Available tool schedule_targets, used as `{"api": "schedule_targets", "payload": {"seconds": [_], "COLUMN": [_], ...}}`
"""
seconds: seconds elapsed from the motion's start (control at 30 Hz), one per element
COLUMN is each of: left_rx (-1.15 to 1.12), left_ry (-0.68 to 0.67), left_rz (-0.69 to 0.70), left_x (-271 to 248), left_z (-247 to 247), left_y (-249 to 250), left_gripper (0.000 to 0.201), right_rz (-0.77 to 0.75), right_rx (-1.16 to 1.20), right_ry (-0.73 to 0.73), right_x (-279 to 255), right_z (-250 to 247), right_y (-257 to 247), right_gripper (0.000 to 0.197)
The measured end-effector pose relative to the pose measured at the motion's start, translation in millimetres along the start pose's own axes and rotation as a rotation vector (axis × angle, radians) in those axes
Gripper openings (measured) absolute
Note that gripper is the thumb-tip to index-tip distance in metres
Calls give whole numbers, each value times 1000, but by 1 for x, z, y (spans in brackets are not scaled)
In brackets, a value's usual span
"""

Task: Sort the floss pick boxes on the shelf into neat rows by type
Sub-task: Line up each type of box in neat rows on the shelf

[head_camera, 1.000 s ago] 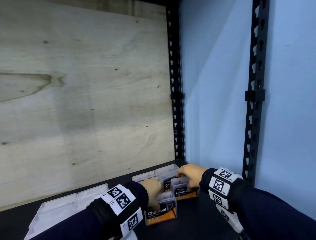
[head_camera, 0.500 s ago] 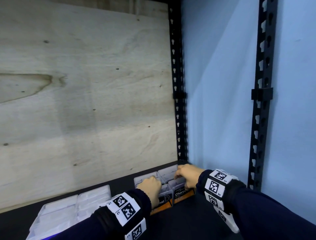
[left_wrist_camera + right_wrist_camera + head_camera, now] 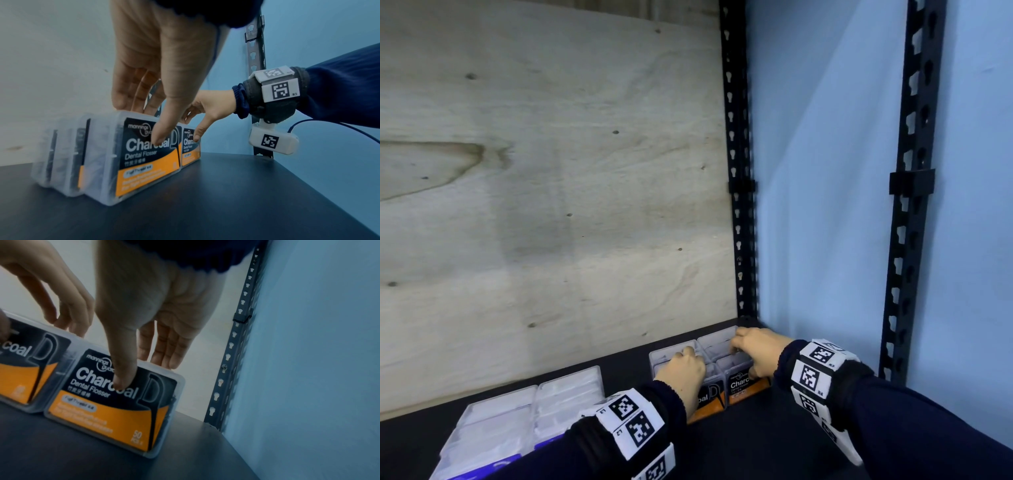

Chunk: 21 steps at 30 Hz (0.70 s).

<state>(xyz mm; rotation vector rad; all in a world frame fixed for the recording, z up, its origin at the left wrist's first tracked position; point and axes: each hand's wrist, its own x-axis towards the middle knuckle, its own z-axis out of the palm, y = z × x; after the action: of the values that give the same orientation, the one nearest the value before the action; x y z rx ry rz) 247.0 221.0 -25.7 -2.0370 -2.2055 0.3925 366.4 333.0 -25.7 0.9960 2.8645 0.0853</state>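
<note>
Several clear charcoal floss boxes with black-and-orange labels stand in two rows in the shelf's back right corner. My left hand [image 3: 683, 366] grips the front left charcoal box [image 3: 144, 159], with the thumb on its label and the fingers over its top [image 3: 127, 104]. My right hand [image 3: 755, 344] holds the front right charcoal box [image 3: 115, 402] the same way, thumb [image 3: 123, 379] pressed on the front. The two front boxes stand side by side, labels facing me. More charcoal boxes [image 3: 671, 354] sit behind them, partly hidden by my hands.
Clear boxes with purple labels [image 3: 527, 421] lie in a block at the front left of the dark shelf [image 3: 756, 438]. A plywood back panel [image 3: 551, 205], black slotted uprights [image 3: 738, 205] and a blue side wall [image 3: 825, 205] close in the corner.
My left hand has slid its charcoal box back and to the right until it stands beside the right hand's box. The right hand has stayed on its box.
</note>
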Motion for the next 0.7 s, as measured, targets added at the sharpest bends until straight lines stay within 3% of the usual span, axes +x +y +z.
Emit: {"api": "schedule_targets", "payload": {"seconds": [0.33,0.43,0.57,0.7], "left_rx": [10,-48,-74,-99], "left_ry": [-18,-26,-70,-135], "left_rz": [-19,-59,-129,-163], "left_x": [-2,4,15,21], "left_z": [-2,4,10,13], "left_y": [4,3,-4,-8], "left_gripper": [45,58,96,111], "right_rz": [-30,-11,34,51], "right_rx": [-5,4,0,10], "right_ry": [16,9,-76,-152], "right_x": [-1,4,13,19], "right_z": [1,1,2,3], "right_y": [2,3,4,1], "right_gripper": [50,71,104,116]}}
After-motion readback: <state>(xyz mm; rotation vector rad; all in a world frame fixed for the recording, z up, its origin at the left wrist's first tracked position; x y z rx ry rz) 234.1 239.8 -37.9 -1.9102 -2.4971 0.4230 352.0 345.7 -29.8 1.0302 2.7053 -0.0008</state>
